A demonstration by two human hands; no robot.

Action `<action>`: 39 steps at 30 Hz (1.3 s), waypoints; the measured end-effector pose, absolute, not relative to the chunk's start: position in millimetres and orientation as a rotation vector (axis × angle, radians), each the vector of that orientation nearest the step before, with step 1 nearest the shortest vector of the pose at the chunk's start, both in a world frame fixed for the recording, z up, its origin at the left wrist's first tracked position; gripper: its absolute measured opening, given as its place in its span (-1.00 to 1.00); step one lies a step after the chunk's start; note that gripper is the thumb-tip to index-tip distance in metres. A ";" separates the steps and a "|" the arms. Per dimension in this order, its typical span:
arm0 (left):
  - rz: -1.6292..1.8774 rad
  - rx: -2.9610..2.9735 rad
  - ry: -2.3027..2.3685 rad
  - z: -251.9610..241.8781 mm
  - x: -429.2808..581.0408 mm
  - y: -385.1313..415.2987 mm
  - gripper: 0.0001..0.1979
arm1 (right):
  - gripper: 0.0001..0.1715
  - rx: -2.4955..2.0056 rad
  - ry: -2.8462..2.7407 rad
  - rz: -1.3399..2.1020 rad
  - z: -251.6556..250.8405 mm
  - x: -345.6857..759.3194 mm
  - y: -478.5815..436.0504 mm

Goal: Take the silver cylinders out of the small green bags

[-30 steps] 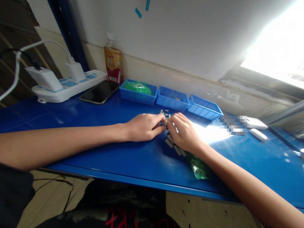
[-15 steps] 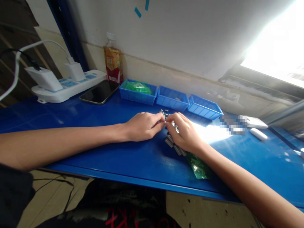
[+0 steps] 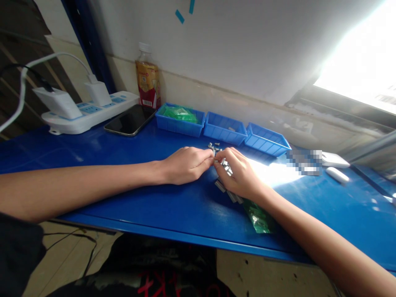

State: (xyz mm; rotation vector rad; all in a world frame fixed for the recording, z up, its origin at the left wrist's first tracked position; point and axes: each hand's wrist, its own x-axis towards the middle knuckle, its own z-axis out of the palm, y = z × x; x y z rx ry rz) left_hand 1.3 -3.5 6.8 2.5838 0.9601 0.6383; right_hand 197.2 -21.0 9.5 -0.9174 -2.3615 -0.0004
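My left hand (image 3: 190, 165) is closed in a pinch, thumb against forefinger, over the middle of the blue table. What it holds is hidden. My right hand (image 3: 239, 171) meets it fingertip to fingertip, thumb and fingers curled in a pinch around something too small to name. Several small silver screws (image 3: 227, 168) show between the right thumb and forefinger. A few more screws (image 3: 217, 144) lie just beyond the fingertips. Under the right hand are several grey metal bars (image 3: 220, 186), partly covered. A green plastic bag (image 3: 259, 218) lies beneath the right wrist.
Three blue bins stand along the wall: one bin (image 3: 179, 128) with green bags (image 3: 179, 114), a middle bin (image 3: 224, 131) and a right bin (image 3: 266, 142). Leftward are a phone (image 3: 130, 119), a drink bottle (image 3: 147, 80) and a power strip (image 3: 93, 113). White objects (image 3: 335, 159) lie right.
My right thumb and forefinger have shifted a little, so more of the silver screws show between them. The left fingertips have drawn closer together. The arms stay almost in place.
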 end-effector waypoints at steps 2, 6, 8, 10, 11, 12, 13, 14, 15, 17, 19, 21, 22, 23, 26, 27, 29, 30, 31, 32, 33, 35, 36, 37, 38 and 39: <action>0.640 2.565 0.944 7.2 1.3 -3.8 -0.75 | -0.95 -0.922 -2.338 0.034 10.0 197.3 -20.3; 0.638 2.552 0.937 7.9 1.4 -4.9 -0.81 | -0.82 -0.911 -2.348 0.048 11.0 197.7 -19.2; 0.635 2.553 0.936 8.1 1.3 -5.4 -0.82 | -0.77 -0.902 -2.377 0.023 11.7 197.5 -19.5; 0.630 2.559 0.928 8.1 1.2 -5.7 -0.84 | -0.71 -0.905 -2.390 -0.007 12.4 197.0 -20.1; 0.625 2.565 0.920 8.0 1.1 -5.7 -0.84 | -0.69 -0.910 -2.392 -0.020 12.6 196.7 -20.3; 0.623 2.574 0.911 7.7 1.0 -5.7 -0.84 | -0.68 -0.914 -2.394 -0.031 12.7 196.5 -20.5; 0.624 2.584 0.902 7.4 1.0 -5.6 -0.84 | -0.67 -0.918 -2.397 -0.041 12.7 196.4 -20.5; 0.627 2.593 0.896 7.1 1.0 -5.5 -0.84 | -0.66 -0.922 -2.400 -0.050 12.6 196.4 -20.5; 0.631 2.600 0.892 6.8 1.0 -5.3 -0.84 | -0.66 -0.924 -2.403 -0.058 12.3 196.5 -20.4; 0.642 2.604 0.896 6.4 1.2 -5.1 -0.83 | -0.68 -0.928 -2.394 -0.064 11.4 197.1 -20.3; 0.653 2.590 0.906 6.5 1.5 -5.1 -0.82 | -0.77 -0.933 -2.351 -0.044 10.4 197.9 -20.5; 0.671 2.566 0.903 7.0 1.8 -5.2 -0.82 | -0.92 -0.928 -2.307 -0.022 9.7 198.7 -20.9; 0.682 2.555 0.899 7.3 1.8 -5.2 -0.82 | -0.94 -0.920 -2.299 -0.015 9.5 199.0 -21.1; 0.692 2.546 0.895 7.6 1.8 -5.2 -0.83 | -0.92 -0.907 -2.304 -0.012 9.4 199.3 -21.3; 0.709 2.519 0.904 8.3 1.7 -4.9 -0.82 | -0.89 -0.861 -2.328 -0.024 9.0 199.7 -21.3; 0.711 2.512 0.908 8.2 1.7 -4.7 -0.82 | -0.89 -0.856 -2.327 -0.032 8.8 199.8 -21.2; 0.717 2.506 0.908 7.8 1.7 -4.2 -0.82 | -0.90 -0.857 -2.324 -0.045 8.3 199.8 -20.9; 0.718 2.507 0.906 7.5 1.7 -4.0 -0.81 | -0.90 -0.862 -2.327 -0.047 8.1 199.8 -20.8; 0.717 2.513 0.904 7.1 1.7 -3.8 -0.81 | -0.91 -0.866 -2.331 -0.046 8.0 199.8 -20.7; 0.712 2.521 0.904 6.7 1.7 -3.7 -0.81 | -0.91 -0.870 -2.336 -0.044 8.0 199.7 -20.7; 0.705 2.531 0.906 6.5 1.7 -3.7 -0.80 | -0.92 -0.873 -2.339 -0.041 8.1 199.6 -20.7; 0.689 2.551 0.910 6.3 1.8 -3.9 -0.79 | -0.93 -0.878 -2.340 -0.034 8.6 199.4 -20.7; 0.682 2.559 0.911 6.4 1.8 -4.1 -0.79 | -0.93 -0.880 -2.339 -0.030 9.1 199.3 -20.7; 0.681 2.564 0.912 6.6 1.8 -4.3 -0.79 | -0.94 -0.883 -2.338 -0.027 9.5 199.1 -20.8; 0.681 2.569 0.911 6.9 1.7 -4.5 -0.78 | -0.94 -0.887 -2.338 -0.025 10.0 199.0 -20.8; 0.682 2.574 0.911 7.1 1.7 -4.7 -0.78 | -0.93 -0.894 -2.339 -0.024 10.6 198.8 -20.9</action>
